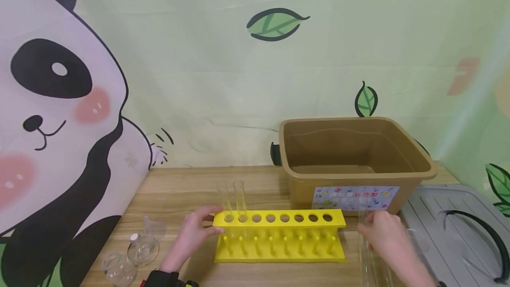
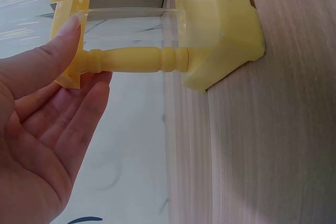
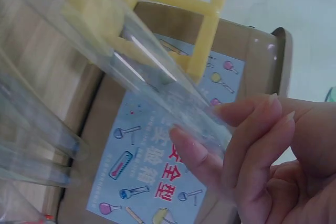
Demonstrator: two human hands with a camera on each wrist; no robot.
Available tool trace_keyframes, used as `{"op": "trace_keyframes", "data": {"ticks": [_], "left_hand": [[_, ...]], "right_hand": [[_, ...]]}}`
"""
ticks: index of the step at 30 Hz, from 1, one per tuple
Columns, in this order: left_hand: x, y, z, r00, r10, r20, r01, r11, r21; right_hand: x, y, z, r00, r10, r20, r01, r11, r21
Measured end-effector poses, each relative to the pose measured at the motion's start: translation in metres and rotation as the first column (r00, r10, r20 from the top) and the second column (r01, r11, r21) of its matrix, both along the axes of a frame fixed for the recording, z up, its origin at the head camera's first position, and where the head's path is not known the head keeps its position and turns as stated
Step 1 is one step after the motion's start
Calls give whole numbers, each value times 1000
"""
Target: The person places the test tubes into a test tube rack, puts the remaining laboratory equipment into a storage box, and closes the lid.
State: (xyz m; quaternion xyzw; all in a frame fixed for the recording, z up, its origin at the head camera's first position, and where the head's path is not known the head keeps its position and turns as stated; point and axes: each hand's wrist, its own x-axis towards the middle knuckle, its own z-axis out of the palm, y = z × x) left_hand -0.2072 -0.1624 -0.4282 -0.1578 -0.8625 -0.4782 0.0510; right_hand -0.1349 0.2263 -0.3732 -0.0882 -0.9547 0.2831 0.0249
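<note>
A yellow test tube rack (image 1: 279, 258) stands on the wooden table, two clear test tubes (image 1: 239, 196) upright in its leftmost holes. My left hand (image 1: 195, 231) grips the left end of its top bar; in the left wrist view the thumb (image 2: 65, 38) lies on one side and the fingers pass behind. To the right of the rack, my right hand (image 1: 384, 234) pinches one end of another clear test tube (image 3: 142, 66) between thumb and fingers. The right wrist view shows that tube slanting across the rack and the bin's label. More clear tubes (image 3: 37, 124) lie below it.
Behind the rack is a brown bin (image 1: 358, 176) with a printed label. A grey lid (image 1: 432, 203) lies at the right, with clear goggles on a black strap (image 1: 496, 242) over it. Two small glass flasks (image 1: 142, 250) and a clear funnel (image 1: 154, 228) are at the left.
</note>
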Motion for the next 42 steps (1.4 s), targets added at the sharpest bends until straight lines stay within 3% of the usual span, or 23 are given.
{"op": "trace_keyframes", "data": {"ticks": [6, 18, 25, 31, 36, 42], "left_hand": [[0, 0, 0, 1000, 0, -9, 0, 1000, -5], [0, 0, -2, 1000, -1, -19, 1, 1000, -2], [0, -1, -2, 1000, -1, -18, 1, 1000, -9], [0, -1, -2, 999, -13, -30, 13, 1000, -6], [0, -1, -3, 999, -15, -31, 15, 1000, -2], [0, -1, -2, 1000, -8, -29, 8, 1000, 3]], "right_hand": [[3, -3, 9, 999, 31, -29, -31, 1000, -1], [11, -14, 27, 993, 16, -117, -23, 998, -56], [16, -21, 43, 970, 36, -239, -55, 996, -74], [19, -29, 51, 955, 50, -291, -83, 991, -102], [19, -39, 52, 912, 59, -407, -113, 988, -109], [17, -53, 49, 827, 79, -557, -163, 981, -104]]}}
